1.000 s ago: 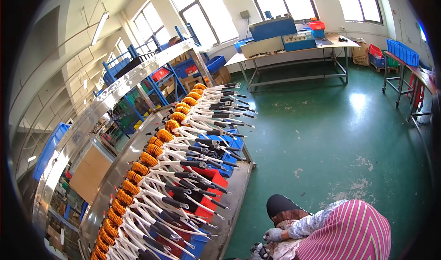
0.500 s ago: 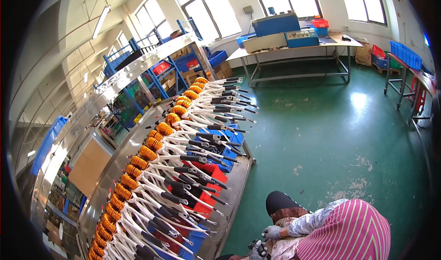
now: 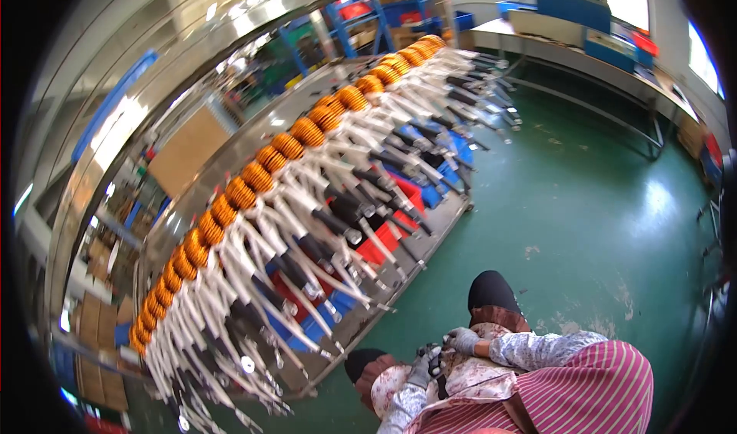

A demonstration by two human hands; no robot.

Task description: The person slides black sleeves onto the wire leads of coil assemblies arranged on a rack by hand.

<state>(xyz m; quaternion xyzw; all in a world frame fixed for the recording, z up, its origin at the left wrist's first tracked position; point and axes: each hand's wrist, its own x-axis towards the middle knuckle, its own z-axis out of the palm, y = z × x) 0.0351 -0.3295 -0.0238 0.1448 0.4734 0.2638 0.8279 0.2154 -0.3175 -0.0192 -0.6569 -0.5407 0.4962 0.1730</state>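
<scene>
My left hand (image 3: 422,366), in a grey and black glove, is near the bottom centre over my lap. Its fingers are curled around something small and dark that I cannot make out. Just right of it is my right hand (image 3: 462,342), in a grey glove, with fingers bent and pressed together; whatever they hold is hidden. Both rest over a floral apron (image 3: 480,376). To their left, a long row of orange wound coils (image 3: 308,132) lies on a metal bench, white leads (image 3: 307,196) with black sleeves and metal lugs hanging toward me.
Red (image 3: 380,244) and blue bins (image 3: 436,194) stand under the leads on the metal bench (image 3: 453,217). Green floor (image 3: 568,227) extends to the right. A long table (image 3: 614,89) with blue-and-white equipment is at the upper right, and blue shelving (image 3: 361,27) behind the bench.
The view has turned and tilted down, so the bench row lies more slanted. Both my hands and my left sleeve now show more fully, close together over my lap.
</scene>
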